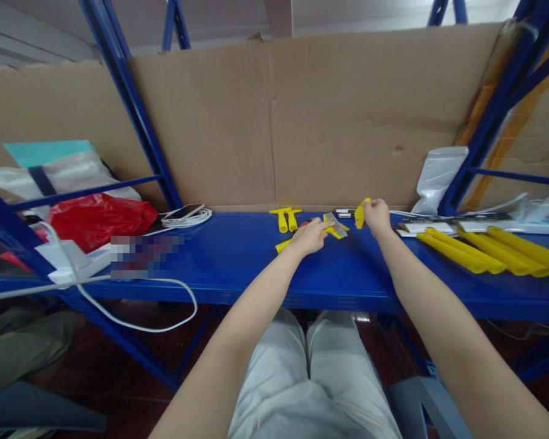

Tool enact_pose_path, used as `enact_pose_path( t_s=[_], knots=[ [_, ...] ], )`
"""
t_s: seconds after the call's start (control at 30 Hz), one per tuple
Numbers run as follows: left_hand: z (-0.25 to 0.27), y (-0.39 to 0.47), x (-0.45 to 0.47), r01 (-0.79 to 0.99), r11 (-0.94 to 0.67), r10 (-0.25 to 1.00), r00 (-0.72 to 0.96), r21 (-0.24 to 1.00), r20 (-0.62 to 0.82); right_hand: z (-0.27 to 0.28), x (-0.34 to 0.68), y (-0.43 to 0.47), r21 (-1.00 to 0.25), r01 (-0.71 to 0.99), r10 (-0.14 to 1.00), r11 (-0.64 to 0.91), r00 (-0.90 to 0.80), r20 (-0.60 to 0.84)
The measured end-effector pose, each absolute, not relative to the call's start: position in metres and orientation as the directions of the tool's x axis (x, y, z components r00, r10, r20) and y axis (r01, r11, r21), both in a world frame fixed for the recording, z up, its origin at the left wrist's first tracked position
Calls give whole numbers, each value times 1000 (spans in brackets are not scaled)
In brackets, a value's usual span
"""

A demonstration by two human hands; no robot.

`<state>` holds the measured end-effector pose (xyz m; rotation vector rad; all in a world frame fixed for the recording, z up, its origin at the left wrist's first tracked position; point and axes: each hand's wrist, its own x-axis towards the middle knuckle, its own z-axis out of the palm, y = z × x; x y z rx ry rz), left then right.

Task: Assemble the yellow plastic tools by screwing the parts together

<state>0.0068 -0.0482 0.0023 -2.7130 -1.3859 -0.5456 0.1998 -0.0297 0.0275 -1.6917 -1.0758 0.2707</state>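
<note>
My left hand [308,238] is closed over a yellow-handled scraper [337,227] low above the blue shelf. A grey, flat blade and yellow edges show past my fingertips, and a yellow handle end sticks out under the palm. To its right, my right hand [377,214] pinches a small, flat yellow plastic piece [360,214] by its edge, apart from the scraper. Behind my left hand lie two yellow T-shaped handles [282,221], side by side. Something red by my left fingers is mostly hidden.
Several yellow tubes [466,251] lie at the right, near white strips. A clear plastic bag [439,177] leans by the right post. On the left are a phone [183,212] on a coiled white cable, a red bag [100,219] and a looping white cord [165,329]. Cardboard [338,122] stands behind.
</note>
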Motion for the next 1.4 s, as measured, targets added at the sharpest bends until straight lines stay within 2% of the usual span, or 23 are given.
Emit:
enact_pose_path(
  t_s=[0.07, 0.13, 0.23, 0.33, 0.53, 0.8, 1.07, 1.4],
  knots=[
    [2, -47, 7, 792, -599, 775, 535, 120, 335, 30, 194, -31, -959, 285, 834, -11, 532, 149],
    [2, -47, 7, 791, -599, 775, 534, 123, 339, 33, 189, -33, -995, 100, 907, -16, 420, 27],
    [3, -47, 6, 794, -594, 780, 529, 130, 334, 36, 183, -37, -999, 6, 974, -34, 224, -32],
    [3, -48, 6, 795, -590, 784, 523, 141, 334, 35, 178, -38, -999, 38, 993, -39, 110, -35],
    [4, -49, 6, 785, -604, 771, 530, 139, 352, 27, 168, -37, -982, 185, 993, -26, 116, -5],
    [2, -44, 6, 792, -594, 771, 511, 139, 379, 23, 152, -43, -995, 70, 995, -72, 68, -67],
    [2, -45, 5, 767, -628, 744, 541, 133, 391, 22, 148, -46, -992, 120, 993, -32, 119, -18],
    [3, -42, 7, 745, -610, 763, 461, 270, 454, 20, 141, -45, -996, 89, 990, -7, 141, 5]
  ],
)
